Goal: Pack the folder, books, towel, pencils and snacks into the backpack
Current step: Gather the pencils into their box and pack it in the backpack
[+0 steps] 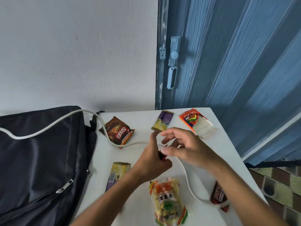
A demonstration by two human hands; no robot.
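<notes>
1. The left hand [152,162] is over the middle of the white table [228,154], fingers curled around a small dark and red item [162,156] that it holds; what the item is cannot be told, as it is mostly hidden and blurred.
2. The right hand [184,146] is just beside the left, its fingers loosely spread and gripping nothing — the fingertips lie close to the small item.
3. The dark backpack [42,157] lies flat at the left, partly on the table, with its zip pulls showing.
4. A white cable [53,126] runs across the backpack, over the table and under both hands.
5. Snacks are scattered on the table: a brown Siip packet [118,130] near the backpack, a purple-and-yellow wrapper [162,120] at the far edge, a second one [118,174] by the left forearm, a clear bag of yellowish snacks [167,203] nearest the camera, and a dark chocolate bar [218,194] under the right forearm.
6. The coloured pencils box [195,122] — orange, flap open — lies at the far right corner.
</notes>
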